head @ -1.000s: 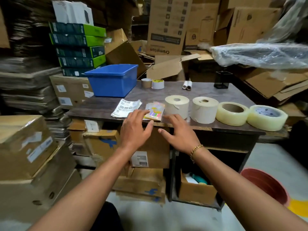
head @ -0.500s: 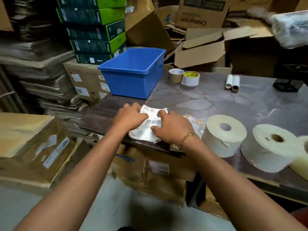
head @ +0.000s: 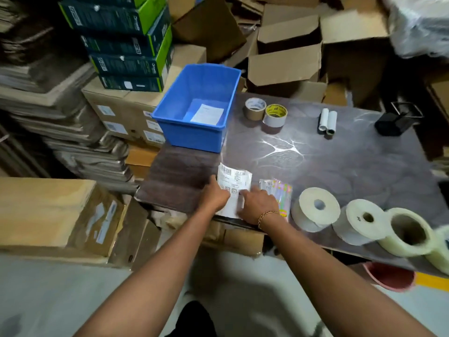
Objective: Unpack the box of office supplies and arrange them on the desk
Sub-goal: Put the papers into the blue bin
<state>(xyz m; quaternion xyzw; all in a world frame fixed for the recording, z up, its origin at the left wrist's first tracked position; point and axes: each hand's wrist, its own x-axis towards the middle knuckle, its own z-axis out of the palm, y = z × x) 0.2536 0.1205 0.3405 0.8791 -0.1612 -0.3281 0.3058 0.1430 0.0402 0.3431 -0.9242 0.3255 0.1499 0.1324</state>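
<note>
Here, at the rear left corner of a dark wood-grain counter [head: 340, 166], a blue plastic bin [head: 194, 138] stands open, holding only a white slip of paper [head: 207, 114] that lies flat on its floor. Behind the counter, open cardboard boxes [head: 286, 62] gape with their flaps up; what is inside them cannot be made out. At the front edge, a person's two bare hands meet on a printed label sheet [head: 234, 181] covered in barcodes. The left hand [head: 215, 197] grips the sheet's left side with curled fingers. The right hand [head: 258, 205], a gold bracelet [head: 267, 215] at the wrist, presses its fingers, held close together, down on the sheet's lower half. The sheet's near end reaches the counter's front edge. Just right of it lies a colourful packet [head: 281, 193], then a row along the front edge: two white paper rolls [head: 315, 209] and two clear tape rolls [head: 408, 233], the last roll cut off by the frame. Near the back edge stand a brown tape roll [head: 254, 108] touching a yellow-labelled tape roll [head: 275, 115], a pair of small white tubes [head: 327, 120] and a black mesh holder [head: 393, 120]. Between the back items and the front row, a broad band of bare counter runs across the middle, and a bare patch lies left of the sheet, in front of the bin.
</note>
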